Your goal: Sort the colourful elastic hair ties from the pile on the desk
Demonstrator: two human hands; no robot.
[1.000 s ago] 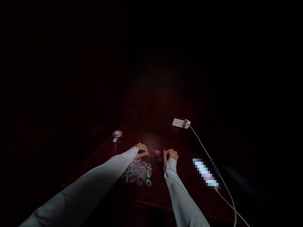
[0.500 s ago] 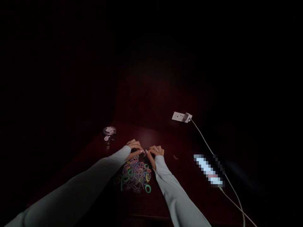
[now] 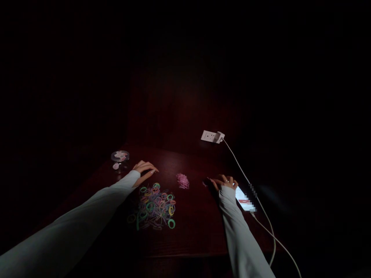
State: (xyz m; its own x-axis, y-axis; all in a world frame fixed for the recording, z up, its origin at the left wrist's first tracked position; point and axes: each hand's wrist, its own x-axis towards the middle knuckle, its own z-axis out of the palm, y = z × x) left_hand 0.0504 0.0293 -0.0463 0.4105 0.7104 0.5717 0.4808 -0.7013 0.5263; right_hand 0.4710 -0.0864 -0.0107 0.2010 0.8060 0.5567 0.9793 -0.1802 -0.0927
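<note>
My left hand (image 3: 145, 169) rests low over the table beyond the pile of coloured rubber bands (image 3: 156, 208), its fingers stretched out and holding nothing. To the right, my right hand (image 3: 224, 182) is low over the table with thumb and index finger close together. Whatever they might pinch is too dark and small to make out. A small pink band (image 3: 204, 184) lies by those fingertips. Between the hands sits a compact heap of pink bands (image 3: 182, 181), apart from both. The mixed pile holds thin loops and thicker green and yellow rings.
A clear round container (image 3: 119, 156) with pink-and-white pieces stands at the back left. A lit phone (image 3: 245, 199) lies beside my right wrist, its white cable (image 3: 269, 229) running off the right edge. Behind is a wall socket (image 3: 210, 136) with a charger (image 3: 219, 137).
My hands have parted from their pinch above the pile. The left went left, the right went right to the small pink band. The pink heap now shows. The view has shifted slightly.
</note>
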